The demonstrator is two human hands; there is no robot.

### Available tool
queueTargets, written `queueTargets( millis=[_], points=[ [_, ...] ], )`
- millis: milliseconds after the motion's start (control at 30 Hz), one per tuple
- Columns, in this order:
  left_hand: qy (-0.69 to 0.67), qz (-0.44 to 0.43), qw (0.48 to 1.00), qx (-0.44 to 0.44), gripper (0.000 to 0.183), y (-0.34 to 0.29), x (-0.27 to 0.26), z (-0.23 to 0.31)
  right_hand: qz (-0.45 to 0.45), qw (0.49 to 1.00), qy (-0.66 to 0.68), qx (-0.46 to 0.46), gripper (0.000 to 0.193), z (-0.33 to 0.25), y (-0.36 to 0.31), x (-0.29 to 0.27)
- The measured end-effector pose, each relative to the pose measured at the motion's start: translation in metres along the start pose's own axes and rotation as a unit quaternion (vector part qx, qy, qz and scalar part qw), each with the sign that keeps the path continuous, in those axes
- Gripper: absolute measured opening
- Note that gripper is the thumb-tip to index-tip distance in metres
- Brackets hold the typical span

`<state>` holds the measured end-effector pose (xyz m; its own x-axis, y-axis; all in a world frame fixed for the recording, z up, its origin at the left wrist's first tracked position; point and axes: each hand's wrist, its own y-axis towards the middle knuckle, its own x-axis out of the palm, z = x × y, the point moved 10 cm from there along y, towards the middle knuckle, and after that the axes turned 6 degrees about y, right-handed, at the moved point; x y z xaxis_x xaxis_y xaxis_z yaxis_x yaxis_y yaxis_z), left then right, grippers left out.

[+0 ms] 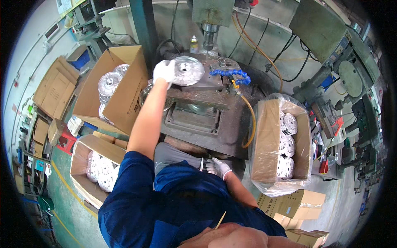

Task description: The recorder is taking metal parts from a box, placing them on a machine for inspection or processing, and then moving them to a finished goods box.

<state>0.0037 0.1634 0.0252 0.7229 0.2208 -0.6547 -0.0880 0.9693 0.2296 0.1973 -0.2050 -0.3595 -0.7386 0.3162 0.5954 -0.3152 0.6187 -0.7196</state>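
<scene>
My gloved left hand is closed on the left rim of a shiny round metal disc with a hole in its middle. It holds the disc over the metal block on the machine table, below the drill press spindle. My right hand, also gloved, lies by my lap with its fingers stretched out and holds nothing that I can see. Another round metal part sits on the table beside my left forearm, partly hidden by it. A steel fixture frame lies nearer to me.
A tall carton and a lower carton, both with discs inside, stand at the left. A plastic-lined carton of discs is at the right. A blue segmented hose, a yellow hose and a spray can are about the machine.
</scene>
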Motion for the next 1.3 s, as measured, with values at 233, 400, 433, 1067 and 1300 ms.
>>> queueTargets(
  millis=[233,400,433,1067,1300],
  points=[
    [-0.6,-0.165,0.783,0.005,0.036,-0.119,-0.047,-0.017,0.066,0.979,-0.143,-0.132,0.041,-0.024,-0.036,0.004],
    [-0.08,-0.255,0.947,0.177,0.034,-0.22,0.007,-0.109,0.0,0.869,-0.41,-0.277,0.051,-0.086,-0.114,0.115],
    [-0.323,-0.353,0.876,0.059,0.029,-0.246,0.022,-0.085,-0.003,0.846,-0.431,-0.313,0.054,-0.097,-0.13,0.139],
    [-0.36,-0.547,0.696,-0.297,0.067,-0.3,0.114,-0.096,0.403,0.788,0.06,-0.461,0.027,-0.245,-0.368,-0.178],
    [-0.388,-0.459,0.744,-0.292,0.055,-0.266,0.092,-0.107,0.493,0.788,0.213,-0.302,0.024,-0.229,-0.31,-0.311]
  ],
)
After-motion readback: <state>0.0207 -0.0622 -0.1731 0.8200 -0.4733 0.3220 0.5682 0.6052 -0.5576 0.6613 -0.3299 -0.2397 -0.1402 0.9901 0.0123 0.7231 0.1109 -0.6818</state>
